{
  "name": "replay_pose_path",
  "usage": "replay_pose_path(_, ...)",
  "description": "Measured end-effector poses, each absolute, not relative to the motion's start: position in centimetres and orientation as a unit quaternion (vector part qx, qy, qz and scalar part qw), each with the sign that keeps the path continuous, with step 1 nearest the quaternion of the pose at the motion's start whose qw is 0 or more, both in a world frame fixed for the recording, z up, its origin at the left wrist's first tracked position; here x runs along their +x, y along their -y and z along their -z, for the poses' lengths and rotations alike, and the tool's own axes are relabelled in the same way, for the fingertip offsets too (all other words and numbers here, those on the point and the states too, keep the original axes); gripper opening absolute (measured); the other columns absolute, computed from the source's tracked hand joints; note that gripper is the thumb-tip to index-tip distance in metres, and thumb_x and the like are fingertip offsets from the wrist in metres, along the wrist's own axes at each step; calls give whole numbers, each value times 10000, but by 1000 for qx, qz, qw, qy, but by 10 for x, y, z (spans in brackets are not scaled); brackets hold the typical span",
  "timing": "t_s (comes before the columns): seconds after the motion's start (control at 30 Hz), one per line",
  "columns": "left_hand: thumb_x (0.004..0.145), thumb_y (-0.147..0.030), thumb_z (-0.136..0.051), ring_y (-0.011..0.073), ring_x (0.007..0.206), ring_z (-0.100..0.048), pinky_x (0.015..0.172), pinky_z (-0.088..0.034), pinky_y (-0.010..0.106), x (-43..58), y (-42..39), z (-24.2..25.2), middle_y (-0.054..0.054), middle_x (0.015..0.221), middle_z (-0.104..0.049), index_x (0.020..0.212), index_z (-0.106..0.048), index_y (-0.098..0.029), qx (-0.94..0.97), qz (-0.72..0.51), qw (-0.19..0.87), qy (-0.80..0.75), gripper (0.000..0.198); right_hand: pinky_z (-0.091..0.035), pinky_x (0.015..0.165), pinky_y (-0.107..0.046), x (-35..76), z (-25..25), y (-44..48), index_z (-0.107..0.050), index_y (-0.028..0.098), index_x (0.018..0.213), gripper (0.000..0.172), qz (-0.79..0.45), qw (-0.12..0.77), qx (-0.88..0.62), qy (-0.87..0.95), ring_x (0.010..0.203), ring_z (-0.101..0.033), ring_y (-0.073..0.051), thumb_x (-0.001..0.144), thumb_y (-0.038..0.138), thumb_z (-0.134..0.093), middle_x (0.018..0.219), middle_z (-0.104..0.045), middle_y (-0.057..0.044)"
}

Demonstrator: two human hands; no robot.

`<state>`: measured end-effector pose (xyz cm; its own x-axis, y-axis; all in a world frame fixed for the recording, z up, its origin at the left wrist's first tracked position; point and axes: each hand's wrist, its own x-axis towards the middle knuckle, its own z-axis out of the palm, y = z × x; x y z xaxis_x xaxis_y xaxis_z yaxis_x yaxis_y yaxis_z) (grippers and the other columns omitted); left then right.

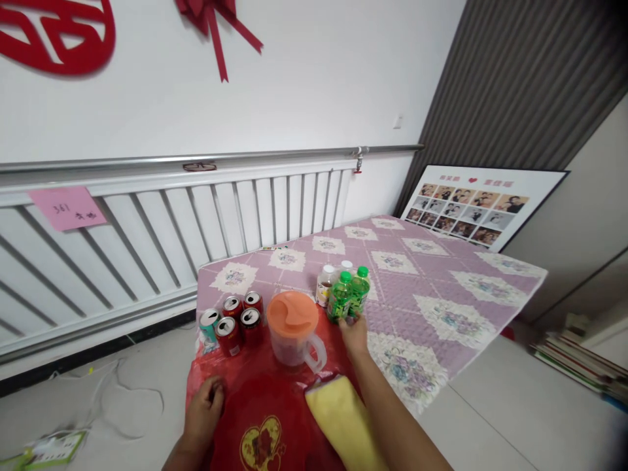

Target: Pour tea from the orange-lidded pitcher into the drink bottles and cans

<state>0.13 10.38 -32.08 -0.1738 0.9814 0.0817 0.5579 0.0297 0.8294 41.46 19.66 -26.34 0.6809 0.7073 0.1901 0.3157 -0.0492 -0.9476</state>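
My right hand reaches to the base of a green plastic drink bottle, thumb and fingers closed about its lower part. Another green bottle stands against it on the left, and two white-capped bottles are just behind. My left hand rests with curled fingers at the left edge of the red table cover, and nothing shows in it. Between my hands is a clear plastic pitcher with an orange lid. Several opened drink cans are grouped left of the pitcher.
A folded yellow cloth lies beside my right forearm. In front of me is a red item with a gold heart print. A quilted purple cloth covers the table. Behind it stand a white radiator and a photo board.
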Motion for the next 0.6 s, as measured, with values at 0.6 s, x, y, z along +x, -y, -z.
replay_pose_path(0.6, 783, -214, -508, 251, 892, -702, 851, -549, 406, 9, -105, 312, 62, 938, -760, 937, -696, -213, 597, -413, 231, -648, 243, -587, 844, -329, 268, 247, 32, -657, 191, 1085, 463, -343, 596, -588, 426, 938, -723, -247, 793, 551, -648, 979, -761, -108)
